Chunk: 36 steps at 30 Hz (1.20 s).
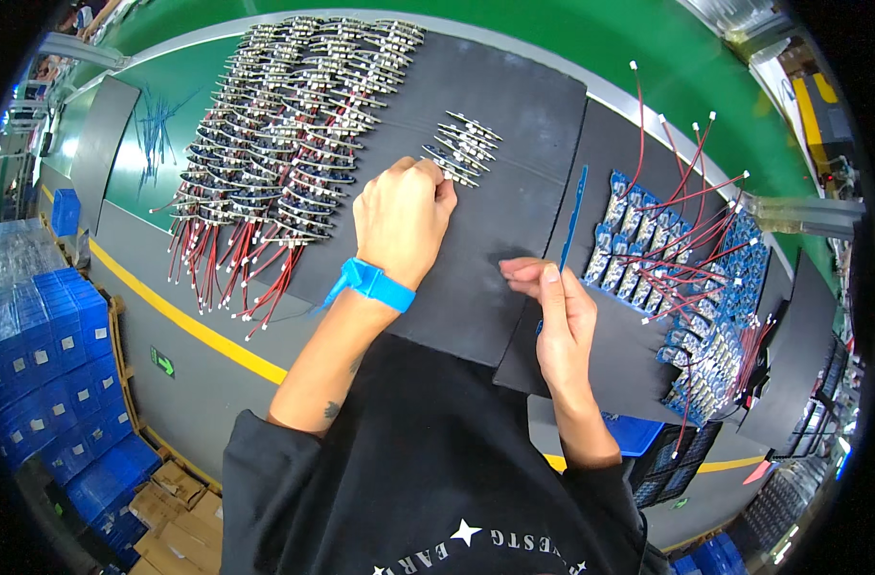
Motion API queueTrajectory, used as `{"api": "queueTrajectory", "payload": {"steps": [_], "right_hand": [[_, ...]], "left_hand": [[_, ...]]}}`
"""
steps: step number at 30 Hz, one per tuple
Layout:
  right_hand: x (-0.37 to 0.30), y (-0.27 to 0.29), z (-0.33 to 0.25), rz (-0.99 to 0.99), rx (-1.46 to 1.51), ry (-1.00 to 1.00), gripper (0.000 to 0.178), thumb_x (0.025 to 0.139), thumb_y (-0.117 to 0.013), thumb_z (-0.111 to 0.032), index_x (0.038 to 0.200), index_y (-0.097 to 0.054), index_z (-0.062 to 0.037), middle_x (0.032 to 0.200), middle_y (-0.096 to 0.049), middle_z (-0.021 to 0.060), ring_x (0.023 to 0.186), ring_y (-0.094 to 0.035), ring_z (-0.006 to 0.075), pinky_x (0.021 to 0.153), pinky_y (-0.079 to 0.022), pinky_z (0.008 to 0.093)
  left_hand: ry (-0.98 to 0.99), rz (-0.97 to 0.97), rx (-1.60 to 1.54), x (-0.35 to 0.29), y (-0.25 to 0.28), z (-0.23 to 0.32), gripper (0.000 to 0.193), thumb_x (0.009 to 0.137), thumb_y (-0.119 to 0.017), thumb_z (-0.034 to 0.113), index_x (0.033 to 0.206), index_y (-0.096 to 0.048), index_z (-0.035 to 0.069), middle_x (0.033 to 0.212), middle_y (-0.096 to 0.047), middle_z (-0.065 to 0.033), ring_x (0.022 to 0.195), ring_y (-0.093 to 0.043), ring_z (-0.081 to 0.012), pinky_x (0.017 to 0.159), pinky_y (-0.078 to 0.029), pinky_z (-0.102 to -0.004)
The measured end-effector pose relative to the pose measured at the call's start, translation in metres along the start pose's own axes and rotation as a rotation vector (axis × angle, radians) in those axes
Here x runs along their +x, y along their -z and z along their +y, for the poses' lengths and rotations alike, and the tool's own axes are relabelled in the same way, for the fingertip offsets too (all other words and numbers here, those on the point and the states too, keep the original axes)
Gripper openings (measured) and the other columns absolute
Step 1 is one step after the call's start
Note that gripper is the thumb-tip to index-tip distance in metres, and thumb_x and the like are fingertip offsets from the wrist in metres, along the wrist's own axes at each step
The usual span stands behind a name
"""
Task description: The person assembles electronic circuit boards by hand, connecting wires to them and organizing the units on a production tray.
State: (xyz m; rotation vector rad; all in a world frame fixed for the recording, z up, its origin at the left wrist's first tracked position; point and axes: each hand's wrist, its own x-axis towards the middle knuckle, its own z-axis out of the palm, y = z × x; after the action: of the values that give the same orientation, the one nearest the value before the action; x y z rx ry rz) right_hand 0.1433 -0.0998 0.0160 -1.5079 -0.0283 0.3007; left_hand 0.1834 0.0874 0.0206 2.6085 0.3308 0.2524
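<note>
My left hand [404, 218], with a blue wrist strap [370, 284], is closed at the near-left end of a small group of circuit boards [468, 144]. Its fingertips are hidden behind the hand, so what they grip cannot be made out. The boards stand on edge in a short row on a dark mat [456, 278]. To the right, my right hand [560, 311] hovers above the mat's right part. Its fingers reach loosely leftward with the thumb beside them, and nothing shows in them.
Many circuit boards with red-and-black wires [284, 134] stand in dense rows at left. Blue boards with wires [667, 249] lie at right, beside a thin blue strip [573, 218]. Blue cable ties [157, 129] lie far left. Stacked blue boxes [49, 335] stand on the floor.
</note>
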Motion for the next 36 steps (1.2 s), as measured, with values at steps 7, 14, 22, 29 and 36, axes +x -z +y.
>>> {"api": "queueTrajectory", "payload": {"steps": [7, 14, 22, 29, 36], "right_hand": [[-0.005, 0.008, 0.015, -0.025, -0.039, 0.067, 0.036, 0.103, -0.04, -0.02, 0.095, -0.061, 0.0065, 0.095, -0.067, 0.0163, 0.087, -0.065, 0.0205, 0.079, -0.051, 0.0316], [-0.004, 0.012, 0.014, -0.05, -0.033, 0.064, 0.037, 0.103, -0.039, -0.022, 0.096, -0.061, 0.0071, 0.091, -0.068, 0.0166, 0.081, -0.066, 0.0197, 0.077, -0.052, 0.0314], [-0.003, 0.01, 0.01, -0.013, 0.123, -0.031, 0.032, 0.103, -0.043, -0.021, 0.099, -0.06, 0.0057, 0.063, -0.051, 0.0021, 0.053, -0.047, 0.0084, 0.05, -0.04, 0.023], [0.021, -0.001, -0.038, 0.025, 0.126, -0.154, 0.035, 0.104, -0.039, -0.027, 0.098, -0.059, 0.0017, 0.05, -0.036, -0.003, 0.039, -0.028, 0.0041, 0.036, -0.023, 0.0211], [0.111, -0.181, -0.103, -0.631, 0.054, 0.037, 0.049, 0.099, -0.049, -0.037, 0.123, -0.049, 0.0057, 0.09, -0.063, 0.0137, 0.073, -0.063, 0.0176, 0.065, -0.051, 0.0312]], "left_hand": [[0.005, 0.146, 0.033, 0.054, -0.016, -0.007, 0.011, 0.075, -0.069, 0.011, 0.072, -0.066, 0.001, 0.079, -0.065, -0.018, 0.073, -0.064, -0.0385, 0.063, -0.052, -0.0473], [0.018, 0.214, 0.092, 0.093, -0.029, -0.015, 0.015, 0.078, -0.07, 0.017, 0.077, -0.07, 0.002, 0.074, -0.067, -0.0189, 0.073, -0.066, -0.0375, 0.066, -0.053, -0.0455], [0.018, 0.248, 0.053, 0.096, -0.018, -0.02, 0.019, 0.079, -0.071, 0.019, 0.076, -0.069, 0.001, 0.073, -0.066, -0.0205, 0.072, -0.065, -0.0388, 0.067, -0.053, -0.0459], [-0.199, 0.496, -0.457, -0.011, 0.031, 0.023, 0.01, 0.079, -0.073, 0.009, 0.081, -0.066, 0.001, 0.069, -0.061, -0.0124, 0.056, -0.06, -0.0246, 0.051, -0.046, -0.0327], [-0.507, 0.252, -0.891, -0.127, 0.038, 0.021, 0.01, 0.085, -0.064, 0.008, 0.081, -0.065, -0.001, 0.061, -0.059, -0.007, 0.046, -0.057, -0.019, 0.043, -0.045, -0.0285]]}}
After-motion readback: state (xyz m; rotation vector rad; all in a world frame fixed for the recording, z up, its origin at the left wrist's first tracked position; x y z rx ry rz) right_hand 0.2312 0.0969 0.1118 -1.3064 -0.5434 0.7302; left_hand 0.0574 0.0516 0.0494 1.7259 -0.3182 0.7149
